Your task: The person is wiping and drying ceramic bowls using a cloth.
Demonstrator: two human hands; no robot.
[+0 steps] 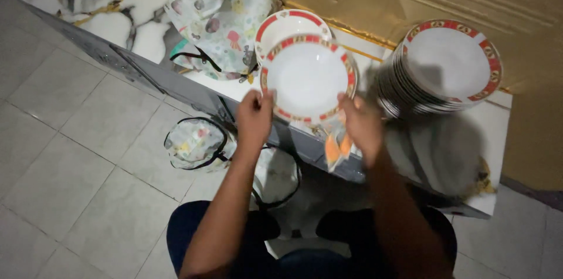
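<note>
The left hand [253,116] and the right hand [362,123] each pinch an opposite rim of a white plate [308,78] with a red border, holding it level above the tabletop [146,36] edge; the right also seems to clutch a small orange cloth [335,149]. A second plate [285,23] lies just behind, beside a patterned bag [220,12]. The tall stack of plates [443,68] fills the right end, leaving bare room far left.

Plate stack [448,68] crowds the right; printed bag [220,18] blocks the left.
</note>
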